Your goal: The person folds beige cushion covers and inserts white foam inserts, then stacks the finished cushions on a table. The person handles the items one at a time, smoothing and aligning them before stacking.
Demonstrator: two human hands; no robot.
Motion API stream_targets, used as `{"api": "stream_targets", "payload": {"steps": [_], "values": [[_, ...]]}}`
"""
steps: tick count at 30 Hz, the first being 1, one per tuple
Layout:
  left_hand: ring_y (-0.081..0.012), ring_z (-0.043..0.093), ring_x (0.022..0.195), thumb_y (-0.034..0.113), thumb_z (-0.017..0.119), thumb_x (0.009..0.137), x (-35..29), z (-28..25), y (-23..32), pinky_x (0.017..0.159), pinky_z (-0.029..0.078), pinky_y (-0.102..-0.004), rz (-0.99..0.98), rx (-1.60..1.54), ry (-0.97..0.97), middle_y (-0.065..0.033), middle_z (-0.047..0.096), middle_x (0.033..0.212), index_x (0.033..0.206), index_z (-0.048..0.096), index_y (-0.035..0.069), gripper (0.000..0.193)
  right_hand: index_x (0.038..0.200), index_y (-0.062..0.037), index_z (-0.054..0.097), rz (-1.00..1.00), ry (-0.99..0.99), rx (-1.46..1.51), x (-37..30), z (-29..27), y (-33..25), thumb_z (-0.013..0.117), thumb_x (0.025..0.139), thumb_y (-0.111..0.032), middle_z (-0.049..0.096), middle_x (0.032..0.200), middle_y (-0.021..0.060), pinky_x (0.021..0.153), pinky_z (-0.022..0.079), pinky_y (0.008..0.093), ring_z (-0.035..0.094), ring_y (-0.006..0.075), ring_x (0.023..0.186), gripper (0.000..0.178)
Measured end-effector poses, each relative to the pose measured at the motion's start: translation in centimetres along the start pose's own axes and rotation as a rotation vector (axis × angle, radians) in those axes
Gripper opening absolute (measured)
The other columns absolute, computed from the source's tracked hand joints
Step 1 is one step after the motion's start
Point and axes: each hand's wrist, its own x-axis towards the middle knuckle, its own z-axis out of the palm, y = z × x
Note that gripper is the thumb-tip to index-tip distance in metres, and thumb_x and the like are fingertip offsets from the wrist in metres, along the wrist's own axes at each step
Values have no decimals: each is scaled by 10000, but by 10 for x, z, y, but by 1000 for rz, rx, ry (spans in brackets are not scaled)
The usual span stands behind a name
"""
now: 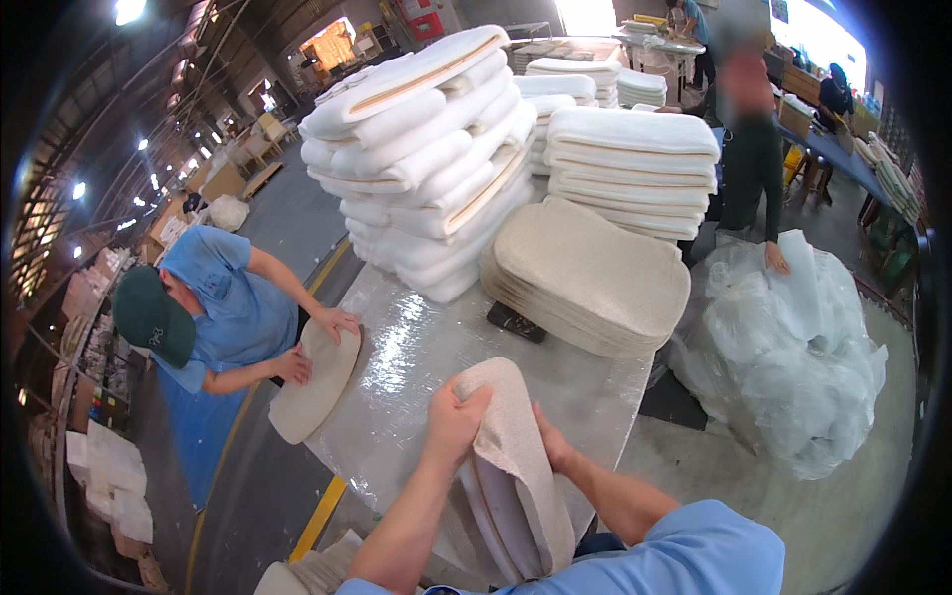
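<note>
Upright in front of me is a long, rounded beige fabric cover (pixel 508 416), its side gaping. A whitish layer (pixel 486 496) shows inside the opening. My left hand (pixel 458 416) is closed round the cover's upper left edge, thumb on the fabric. At its right edge my right hand (pixel 551 436) grips the cover, most fingers hidden behind it. Just beyond, a stack of beige oval pads (pixel 595 268) lies on the plastic-covered table (pixel 397 347). A dark phone-like object (pixel 516 322) lies beside that stack.
Tall piles of white pads (pixel 426 159) and lower white stacks (pixel 635 159) fill the table's far side. At left, a co-worker in blue (pixel 218 297) presses both hands on a beige pad (pixel 315 382). Another person (pixel 754 169) at right touches a big clear plastic bag (pixel 793 347).
</note>
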Motion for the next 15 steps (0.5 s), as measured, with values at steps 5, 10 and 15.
{"api": "stream_targets", "payload": {"steps": [5, 10, 15], "values": [[-174, 726, 956, 42, 714, 971, -19, -21, 7, 839, 592, -317, 29, -13, 115, -125, 753, 1119, 1263, 665, -58, 313, 1572, -54, 512, 195, -3, -172, -85, -10, 46, 314, 1070, -741, 558, 1558, 127, 1190, 388, 389, 521, 248, 1411, 873], [-186, 722, 960, 82, 738, 963, -45, -45, 16, 844, 589, -327, 105, -115, 137, -133, 738, 1138, 1250, 653, -67, 335, 1535, -69, 558, 347, -19, -192, -123, -47, 91, 385, 1078, -699, 606, 1504, 115, 1139, 444, 417, 573, 256, 1358, 797], [-226, 723, 996, 66, 724, 955, -80, -80, 23, 871, 594, -360, 141, -231, 255, -150, 719, 1169, 1350, 596, -71, 437, 1564, -106, 514, 417, 26, 91, -159, -60, 100, 467, 1096, -587, 599, 1505, 101, 1126, 470, 465, 587, 277, 1341, 673]]}}
